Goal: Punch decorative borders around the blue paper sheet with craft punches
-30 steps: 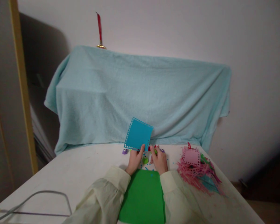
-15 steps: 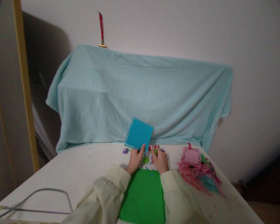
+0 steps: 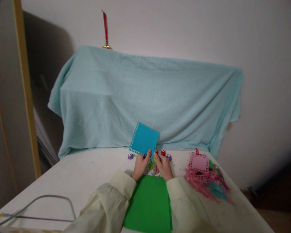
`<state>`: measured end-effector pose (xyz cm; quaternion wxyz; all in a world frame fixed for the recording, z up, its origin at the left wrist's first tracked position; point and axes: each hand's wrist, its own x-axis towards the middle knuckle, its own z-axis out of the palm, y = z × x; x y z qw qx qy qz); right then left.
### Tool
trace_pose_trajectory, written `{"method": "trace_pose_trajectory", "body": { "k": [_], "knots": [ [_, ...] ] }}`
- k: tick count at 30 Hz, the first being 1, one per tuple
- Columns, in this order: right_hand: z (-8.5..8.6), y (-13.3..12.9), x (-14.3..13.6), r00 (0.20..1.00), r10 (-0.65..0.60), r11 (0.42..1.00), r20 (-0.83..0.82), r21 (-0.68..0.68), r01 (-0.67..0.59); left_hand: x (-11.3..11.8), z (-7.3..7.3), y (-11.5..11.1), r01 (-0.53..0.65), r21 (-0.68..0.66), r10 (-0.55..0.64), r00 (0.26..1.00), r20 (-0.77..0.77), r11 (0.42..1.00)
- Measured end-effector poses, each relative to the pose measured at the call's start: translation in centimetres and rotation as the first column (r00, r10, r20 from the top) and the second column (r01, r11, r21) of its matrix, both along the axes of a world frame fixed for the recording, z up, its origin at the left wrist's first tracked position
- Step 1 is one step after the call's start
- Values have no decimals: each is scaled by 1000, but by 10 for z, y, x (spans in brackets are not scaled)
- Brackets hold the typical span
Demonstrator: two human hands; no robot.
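A square of blue paper (image 3: pixel 145 139) with small shapes punched along its edges is tilted up above the table. My left hand (image 3: pixel 141 166) pinches its lower edge, thumb in front. Close by on the right, my right hand (image 3: pixel 163 166) is closed around a small green craft punch, mostly hidden by the fingers, at the paper's lower right corner. Around the hands stand more small craft punches: a purple punch (image 3: pixel 130 156), a red punch (image 3: pixel 163 152), another purple punch (image 3: pixel 169 157) and a green punch (image 3: pixel 151 165). Tiny blue paper bits lie between my hands.
Green sheets (image 3: pixel 146 204) lie in front of me under my forearms. To the right, a pink punched card (image 3: pixel 199 162) with a red ribbon rests on shredded paper (image 3: pixel 203 183). A grey metal frame (image 3: pixel 46 196) sits at the front left. A light blue cloth (image 3: pixel 145 97) hangs behind the table.
My right hand has moved slightly left with the green punch, up to the paper's lower right corner. The red and purple punches behind it show more. The left hand stays put.
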<state>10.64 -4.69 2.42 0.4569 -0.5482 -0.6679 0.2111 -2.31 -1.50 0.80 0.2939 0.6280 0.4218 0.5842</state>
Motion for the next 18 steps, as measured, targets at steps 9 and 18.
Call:
{"method": "trace_pose_trajectory", "body": {
  "k": [9, 18],
  "knots": [
    [4, -4, 4, 999, -34, 999, 2, -13, 34, 1, 1, -1, -16, -20, 16, 1000, 21, 1000],
    [-3, -5, -2, 987, 163, 966, 1, -204, -159, 0, -7, 3, 8, -35, -8, 1000, 1, 999]
  ]
}}
